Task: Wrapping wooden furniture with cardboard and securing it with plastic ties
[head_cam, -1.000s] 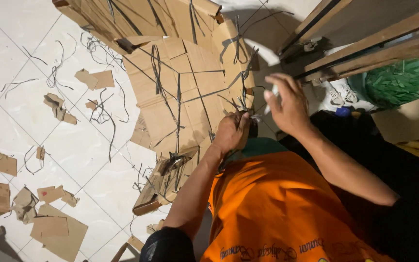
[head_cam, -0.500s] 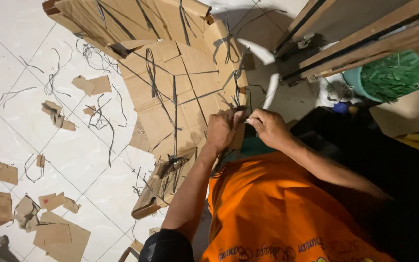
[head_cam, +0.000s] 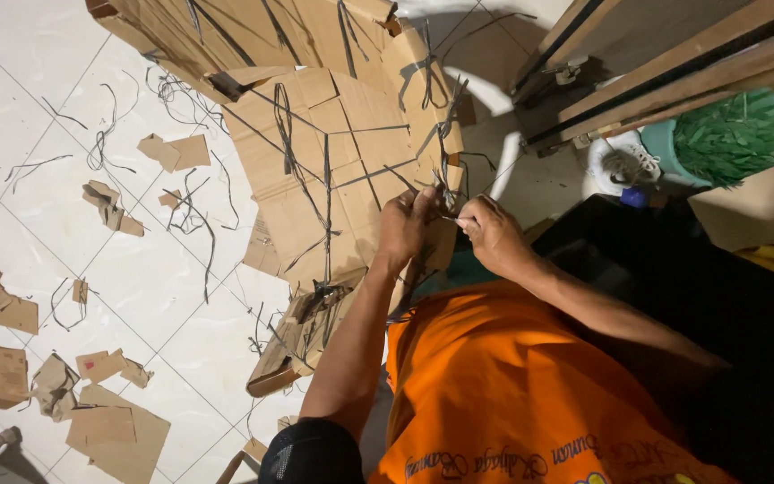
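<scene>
Head view: left hand (head_cam: pixel 408 226) and right hand (head_cam: pixel 487 235) pinch thin black strap (head_cam: pixel 445 179) over stiff cardboard bundle (head_cam: pixel 333 170); strap looks limp, light; grip near knot.

A bundle of flattened brown cartons (head_cam: pixel 333 170) lies on the tiled floor (head_cam: pixel 38 125), criss-crossed by dark straps (head_cam: pixel 326 202); more flattened cartons (head_cam: pixel 226 27) lie at the top edge, just beyond it; a smaller folded brown box (head_cam: pixel 302 336) lies against the bundle's near end; torn brown cardboard scraps (head_cam: pixel 118 430) are scattered over the tiles to the left; a plain tan box (head_cam: pixel 759 206) sits at the right, below a green plant (head_cam: pixel 732 134).
</scene>
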